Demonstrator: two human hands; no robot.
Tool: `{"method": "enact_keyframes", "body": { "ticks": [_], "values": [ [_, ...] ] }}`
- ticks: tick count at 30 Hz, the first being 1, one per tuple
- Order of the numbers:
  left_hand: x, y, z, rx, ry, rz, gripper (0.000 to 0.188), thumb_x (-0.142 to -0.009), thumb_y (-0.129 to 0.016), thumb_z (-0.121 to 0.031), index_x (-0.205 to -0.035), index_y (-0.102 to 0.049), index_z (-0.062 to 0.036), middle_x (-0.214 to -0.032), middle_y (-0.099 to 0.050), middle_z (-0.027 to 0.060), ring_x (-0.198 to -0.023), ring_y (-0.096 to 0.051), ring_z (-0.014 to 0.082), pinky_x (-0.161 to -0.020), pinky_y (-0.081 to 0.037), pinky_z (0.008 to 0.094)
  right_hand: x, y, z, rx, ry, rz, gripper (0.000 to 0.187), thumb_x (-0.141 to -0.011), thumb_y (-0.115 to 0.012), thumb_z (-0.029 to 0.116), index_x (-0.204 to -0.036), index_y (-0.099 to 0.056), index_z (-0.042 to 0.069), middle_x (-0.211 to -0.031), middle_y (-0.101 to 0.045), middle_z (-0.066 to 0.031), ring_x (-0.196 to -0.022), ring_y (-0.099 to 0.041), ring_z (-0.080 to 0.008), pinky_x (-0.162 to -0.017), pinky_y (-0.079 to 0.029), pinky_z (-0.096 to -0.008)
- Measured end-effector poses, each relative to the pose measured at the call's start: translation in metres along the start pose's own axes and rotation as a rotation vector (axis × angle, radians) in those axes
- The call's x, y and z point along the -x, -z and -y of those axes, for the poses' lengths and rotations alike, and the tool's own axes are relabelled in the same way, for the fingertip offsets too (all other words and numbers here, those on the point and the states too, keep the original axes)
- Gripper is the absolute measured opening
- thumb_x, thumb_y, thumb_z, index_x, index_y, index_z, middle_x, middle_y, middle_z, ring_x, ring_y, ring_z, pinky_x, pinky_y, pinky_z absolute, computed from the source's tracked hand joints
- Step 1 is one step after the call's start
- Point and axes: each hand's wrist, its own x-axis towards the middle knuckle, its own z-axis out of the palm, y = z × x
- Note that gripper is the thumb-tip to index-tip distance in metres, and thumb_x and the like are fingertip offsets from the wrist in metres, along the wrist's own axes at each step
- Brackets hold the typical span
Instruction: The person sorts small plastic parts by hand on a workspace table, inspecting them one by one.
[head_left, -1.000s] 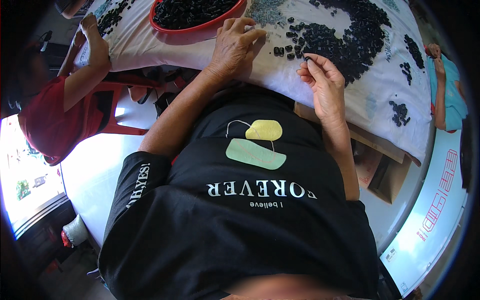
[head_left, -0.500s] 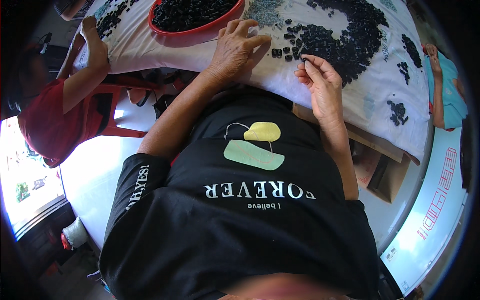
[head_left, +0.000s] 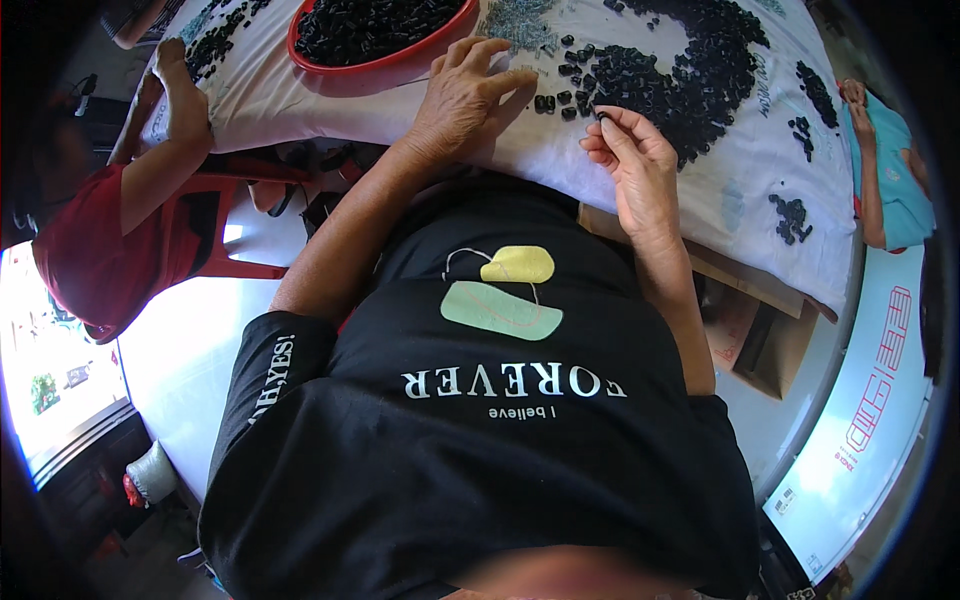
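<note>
My right hand [head_left: 643,172] pinches a small black plastic piece [head_left: 602,116] between thumb and fingers, just above the cloth's near edge. My left hand [head_left: 462,98] rests on the white cloth with its fingers spread and bent and nothing visible in them. Its fingertips are close to a scatter of tiny pale metallic-looking parts [head_left: 518,24], whose kind I cannot make out. Between my hands lie several loose black pieces [head_left: 566,98]. Beyond my right hand spreads a large pile of similar black pieces [head_left: 640,85].
A red basin [head_left: 385,62] full of black pieces stands beyond my left hand. Smaller black heaps [head_left: 790,218] lie at the right. A person in red [head_left: 100,240] sits at the left, another in turquoise [head_left: 893,170] at the right. An open cardboard box [head_left: 770,350] is below the table edge.
The view has shifted slightly, so everything sits a little further left. Both hands keep almost the same pose, and the black piece stays in my right fingers.
</note>
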Motion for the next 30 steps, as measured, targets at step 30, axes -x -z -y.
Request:
{"method": "enact_keyframes", "body": {
  "ticks": [30],
  "values": [
    [0.0,0.015,0.029,0.157,0.19,-0.117,0.02,-0.076,-0.068,-0.01,-0.097,-0.069,-0.0096,-0.097,-0.064,0.0077,-0.093,-0.058,0.0261,-0.081,-0.049,0.0359,0.001,-0.004,0.002,0.039,0.029,0.026,0.015,-0.09,-0.061,0.005,-0.105,-0.063,0.0,-0.093,-0.068,-0.0111,-0.08,-0.067,-0.0151,-0.07,-0.055,-0.0244]
  ]
}}
